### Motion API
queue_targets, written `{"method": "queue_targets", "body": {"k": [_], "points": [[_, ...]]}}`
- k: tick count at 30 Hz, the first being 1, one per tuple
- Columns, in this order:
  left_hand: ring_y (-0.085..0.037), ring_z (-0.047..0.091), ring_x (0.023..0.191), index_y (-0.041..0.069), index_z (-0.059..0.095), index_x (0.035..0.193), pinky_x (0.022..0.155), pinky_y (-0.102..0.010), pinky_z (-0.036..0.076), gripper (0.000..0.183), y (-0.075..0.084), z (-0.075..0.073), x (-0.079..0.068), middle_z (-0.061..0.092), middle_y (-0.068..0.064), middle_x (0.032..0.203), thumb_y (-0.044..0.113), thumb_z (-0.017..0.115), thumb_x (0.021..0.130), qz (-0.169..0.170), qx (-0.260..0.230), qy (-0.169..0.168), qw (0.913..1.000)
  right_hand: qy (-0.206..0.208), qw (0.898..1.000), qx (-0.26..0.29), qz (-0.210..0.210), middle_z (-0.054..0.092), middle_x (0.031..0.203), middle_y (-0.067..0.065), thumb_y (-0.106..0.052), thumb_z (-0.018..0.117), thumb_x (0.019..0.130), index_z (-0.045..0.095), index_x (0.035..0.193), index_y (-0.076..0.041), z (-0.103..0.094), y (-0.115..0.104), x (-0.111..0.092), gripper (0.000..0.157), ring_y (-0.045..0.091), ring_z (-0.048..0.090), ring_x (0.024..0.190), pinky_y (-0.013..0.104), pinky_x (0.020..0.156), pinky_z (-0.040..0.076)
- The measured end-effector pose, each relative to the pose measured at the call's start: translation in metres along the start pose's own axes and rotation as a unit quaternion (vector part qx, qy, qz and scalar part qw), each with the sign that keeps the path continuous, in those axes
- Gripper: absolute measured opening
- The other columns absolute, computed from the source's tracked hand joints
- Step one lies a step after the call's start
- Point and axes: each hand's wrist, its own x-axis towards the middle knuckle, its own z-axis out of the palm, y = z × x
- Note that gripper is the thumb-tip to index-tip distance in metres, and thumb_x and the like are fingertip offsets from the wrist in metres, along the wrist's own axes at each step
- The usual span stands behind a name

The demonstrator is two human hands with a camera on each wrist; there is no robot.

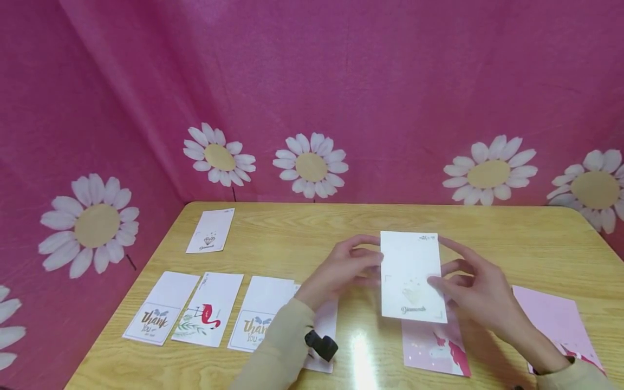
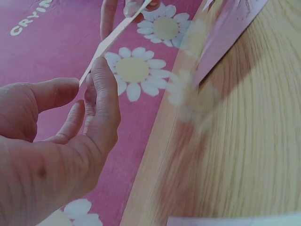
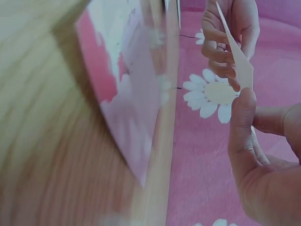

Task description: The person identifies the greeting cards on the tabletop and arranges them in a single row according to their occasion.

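A white card (image 1: 409,271) printed with a diamond and the word "Diamonds" is held upright above the table. My left hand (image 1: 341,265) pinches its left edge between thumb and fingers, and the left wrist view shows the card (image 2: 110,44) nearly edge-on. At the opposite edge my right hand (image 1: 480,287) grips the card, thumb on the front and fingers behind. Below it lies a pink unicorn card (image 1: 434,349), its upper part hidden by the held card. Another white card (image 1: 327,325) lies partly covered by my left forearm.
On the wooden table (image 1: 292,227), two "Thank You" cards (image 1: 163,309) and a flamingo card (image 1: 209,309) form a row at left. Another diamond card (image 1: 212,230) lies behind them. A second pink card (image 1: 553,319) is at right, partly under my right wrist. A flowered pink cloth (image 1: 390,108) hangs behind.
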Motion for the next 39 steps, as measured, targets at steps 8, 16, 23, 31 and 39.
{"method": "queue_targets", "body": {"k": [8, 16, 23, 31, 39], "points": [[-0.017, 0.070, 0.091, 0.015, 0.061, 0.134, 0.081, -0.039, 0.064, 0.038, 0.001, -0.016, -0.007, 0.072, -0.011, 0.117, 0.014, 0.070, 0.097, -0.009, 0.036, 0.021, 0.9991, -0.008, 0.999, 0.037, -0.009, 0.070, 0.084, -0.007, -0.006, 0.079, 0.088, 0.041, 0.156, -0.011, 0.014, -0.011, 0.010, 0.078, 0.012, 0.070, 0.064, 0.034, 0.055, 0.060], [-0.018, 0.071, 0.092, 0.018, 0.061, 0.134, 0.078, -0.038, 0.064, 0.038, 0.002, -0.030, -0.012, 0.071, -0.010, 0.119, 0.017, 0.071, 0.097, -0.008, 0.071, 0.050, 0.9962, -0.016, 0.998, 0.066, 0.004, 0.070, 0.091, 0.005, -0.006, 0.079, 0.089, 0.040, 0.157, -0.013, 0.027, -0.019, 0.021, 0.079, 0.010, 0.070, 0.065, 0.036, 0.056, 0.061], [-0.020, 0.071, 0.098, 0.017, 0.061, 0.135, 0.085, -0.042, 0.063, 0.038, 0.006, -0.042, -0.014, 0.069, -0.013, 0.123, 0.018, 0.069, 0.098, 0.016, 0.091, 0.084, 0.9922, -0.026, 0.996, 0.081, 0.012, 0.069, 0.098, 0.016, -0.006, 0.079, 0.088, 0.040, 0.157, -0.015, 0.039, -0.026, 0.033, 0.080, 0.011, 0.070, 0.068, 0.037, 0.059, 0.062], [-0.020, 0.071, 0.100, 0.018, 0.060, 0.135, 0.085, -0.039, 0.063, 0.036, 0.011, -0.058, -0.017, 0.069, -0.013, 0.123, 0.019, 0.066, 0.100, 0.030, 0.100, 0.117, 0.9876, -0.044, 0.992, 0.117, 0.026, 0.067, 0.107, 0.021, -0.005, 0.078, 0.088, 0.039, 0.158, -0.016, 0.056, -0.038, 0.042, 0.081, 0.009, 0.071, 0.074, 0.036, 0.062, 0.063], [-0.022, 0.071, 0.100, 0.018, 0.061, 0.136, 0.080, -0.035, 0.061, 0.036, 0.015, -0.077, -0.022, 0.070, -0.014, 0.125, 0.018, 0.065, 0.100, 0.029, 0.105, 0.154, 0.9820, -0.073, 0.986, 0.146, 0.031, 0.062, 0.122, 0.028, 0.001, 0.077, 0.086, 0.044, 0.155, -0.009, 0.074, -0.045, 0.049, 0.077, 0.008, 0.072, 0.083, 0.039, 0.064, 0.064]]}}
